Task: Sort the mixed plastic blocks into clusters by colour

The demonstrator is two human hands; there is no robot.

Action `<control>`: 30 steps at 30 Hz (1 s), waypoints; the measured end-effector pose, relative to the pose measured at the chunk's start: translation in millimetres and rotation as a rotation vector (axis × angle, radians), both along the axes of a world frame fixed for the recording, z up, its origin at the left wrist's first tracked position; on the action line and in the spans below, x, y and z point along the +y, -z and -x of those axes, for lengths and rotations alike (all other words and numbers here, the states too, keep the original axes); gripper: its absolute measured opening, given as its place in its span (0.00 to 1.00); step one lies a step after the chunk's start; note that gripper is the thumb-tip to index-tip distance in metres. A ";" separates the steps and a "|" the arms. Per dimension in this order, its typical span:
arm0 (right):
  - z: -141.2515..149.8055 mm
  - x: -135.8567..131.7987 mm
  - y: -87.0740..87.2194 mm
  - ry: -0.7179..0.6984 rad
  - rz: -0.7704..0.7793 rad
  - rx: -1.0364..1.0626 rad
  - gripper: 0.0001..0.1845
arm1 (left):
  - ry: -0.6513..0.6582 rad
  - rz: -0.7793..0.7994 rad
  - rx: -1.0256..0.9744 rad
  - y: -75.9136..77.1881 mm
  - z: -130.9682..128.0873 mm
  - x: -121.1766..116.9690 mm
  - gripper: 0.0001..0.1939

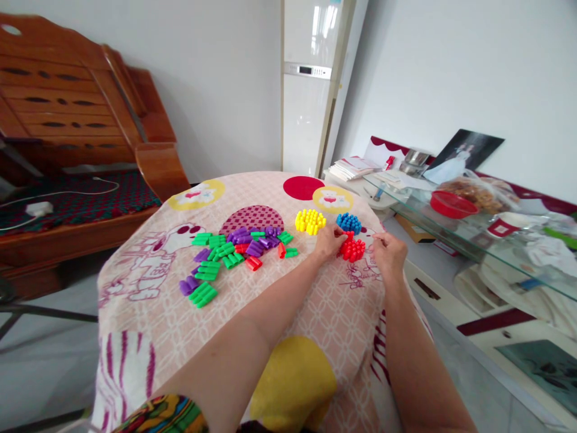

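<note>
On a pink patterned tablecloth [148, 313] lie small plastic pegs. A standing cluster of red pegs [354, 249] sits between my hands. My left hand [328, 242] is curled, its fingertips pinching a red peg at the cluster's left edge. My right hand [388, 252] rests just right of the cluster, fingers curled; whether it holds anything is hidden. Behind them stand a yellow cluster [310, 221] and a blue cluster [348, 223]. A loose heap of green, purple and red pegs [234, 249] is spread to the left.
A wooden bench [81, 120] with a white charger and cable stands at the left. A tall white appliance [311, 84] is at the back wall. On the right, a glass shelf unit [473, 234] holds a red bowl, a cup, papers and a photo.
</note>
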State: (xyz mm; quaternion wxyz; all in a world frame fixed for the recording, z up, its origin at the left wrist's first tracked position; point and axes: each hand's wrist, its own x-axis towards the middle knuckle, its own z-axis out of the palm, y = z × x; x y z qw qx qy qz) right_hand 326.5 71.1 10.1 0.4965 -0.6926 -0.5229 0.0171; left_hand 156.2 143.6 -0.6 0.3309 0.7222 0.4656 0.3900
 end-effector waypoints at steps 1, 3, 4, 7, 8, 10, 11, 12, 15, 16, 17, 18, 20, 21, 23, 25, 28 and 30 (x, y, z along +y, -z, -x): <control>0.2 0.1 -0.1 0.000 0.002 0.002 0.16 | 0.014 0.001 0.002 1.0 -1.6 -0.2 0.06; 0.0 0.9 0.5 0.003 0.008 0.006 0.17 | 0.037 -0.001 0.013 2.4 -3.0 -0.8 0.07; -0.4 1.5 1.2 0.005 0.012 0.007 0.17 | 0.047 -0.005 0.021 2.8 -2.8 -1.1 0.08; -2.7 3.3 4.2 0.006 0.017 -0.007 0.17 | 0.073 -0.034 0.054 1.7 0.6 -2.4 0.11; -3.6 3.7 5.1 0.006 0.016 -0.017 0.17 | 0.077 -0.044 0.072 0.6 2.6 -2.7 0.12; -5.2 4.0 6.4 0.010 0.012 -0.034 0.17 | 0.078 -0.060 0.113 -2.5 8.3 -3.0 0.13; -5.7 4.0 6.9 0.011 0.010 -0.040 0.17 | 0.076 -0.067 0.134 -4.4 12.0 -3.0 0.13; -6.0 3.9 7.1 0.012 0.007 -0.043 0.17 | 0.073 -0.073 0.155 -6.4 16.6 -3.0 0.12; -6.4 4.1 7.6 0.009 -0.005 -0.042 0.17 | 0.063 -0.091 0.251 -14.0 36.5 -3.1 0.12; -6.4 4.3 7.7 0.010 -0.010 -0.041 0.17 | 0.064 -0.105 0.306 -17.3 45.5 -3.5 0.13; -6.3 4.6 7.8 0.012 -0.014 -0.039 0.17 | 0.066 -0.121 0.374 -21.0 55.5 -4.1 0.14; -6.3 4.9 8.0 0.013 -0.019 -0.036 0.17 | 0.074 -0.141 0.454 -25.3 66.6 -5.1 0.15; -5.9 5.5 8.2 0.012 -0.027 -0.032 0.16 | 0.088 -0.181 0.631 -35.1 90.6 -8.0 0.15; -5.7 5.7 8.4 0.011 -0.029 -0.029 0.16 | 0.088 -0.180 0.722 -40.3 102.9 -9.8 0.15; -5.3 6.2 9.0 0.008 -0.029 -0.024 0.16 | 0.064 -0.151 0.880 -50.2 125.8 -13.5 0.15; -5.2 6.8 10.0 0.004 -0.027 -0.023 0.16 | 0.068 -0.116 0.987 -57.5 144.4 -16.1 0.14; -5.8 8.1 11.9 -0.002 -0.021 -0.022 0.16 | 0.120 -0.082 1.034 -61.1 161.1 -16.1 0.15; -6.2 8.7 12.8 -0.004 -0.013 -0.016 0.16 | 0.143 -0.093 1.016 -59.1 165.6 -13.7 0.18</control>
